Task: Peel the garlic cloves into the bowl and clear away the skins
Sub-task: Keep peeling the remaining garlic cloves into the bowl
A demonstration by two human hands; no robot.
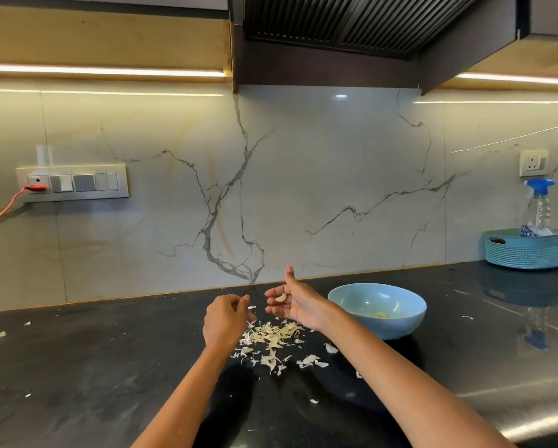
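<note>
Garlic clove point(281, 298), 1 pc, pale, peeled-looking, lies on the upturned fingers of the right hand point(295, 302), frame centre, above the counter. R hand relaxed, palm up, thumb raised, fingers not curled over the clove. Left hand point(226, 318) just left of it, apart from it, fingertips pinched together; whether a scrap of skin sits between them — cannot tell.

Surroundings: dark stone counter point(77, 367) across lower frame. Skins point(272, 337) in one loose heap directly below and between both hands, w/ stray flakes scattered lower centre and far left edge; too many to count. Both forearms enter from the bottom edge either side of the heap; R forearm overlaps the bowl's near-left rim.

Containers:
- Blue bowl point(400, 305), 1, right of centre on counter, just beside R wrist. Holds one small yellowish bit at the bottom; identity unclear.
- Teal basket point(526, 252), 1, far right by the wall; holds 1 clear spray bottle point(538, 205) w/ blue trigger head, plus a blue-white packet.

Wall: switch panel point(74, 182) mid-left w/ red plug + cord; 1 socket point(533, 163) upper right above the bottle.
</note>
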